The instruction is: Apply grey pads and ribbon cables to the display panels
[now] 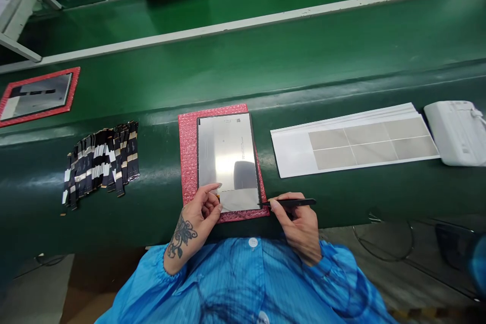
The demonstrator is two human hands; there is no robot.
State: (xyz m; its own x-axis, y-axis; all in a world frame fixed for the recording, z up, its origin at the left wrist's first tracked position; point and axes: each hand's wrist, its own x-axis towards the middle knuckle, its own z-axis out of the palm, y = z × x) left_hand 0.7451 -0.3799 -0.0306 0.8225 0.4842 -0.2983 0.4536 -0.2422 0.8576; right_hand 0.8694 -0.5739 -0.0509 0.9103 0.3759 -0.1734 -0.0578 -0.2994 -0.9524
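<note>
A display panel [230,157] with a silvery back lies on a pink bubble-wrap sheet [187,162] in front of me. My left hand [203,208] rests at the panel's lower left corner, fingers curled and thumb near the index finger. A small orange bit [217,196] shows by its fingertips; what they pinch, if anything, is hidden. Between thumb and fingers, my right hand [298,223] grips black tweezers [299,202]. Their tips point left and reach the panel's lower right corner. A pale strip [239,200] runs along the panel's bottom edge.
Left of the panel lies a row of black flex cables [102,162]. Another panel [41,95] sits on pink wrap farther left. To the right are white sheets with grey rectangular pieces [372,142] and a white device [453,131]. A pale rail [228,27] crosses the green bench.
</note>
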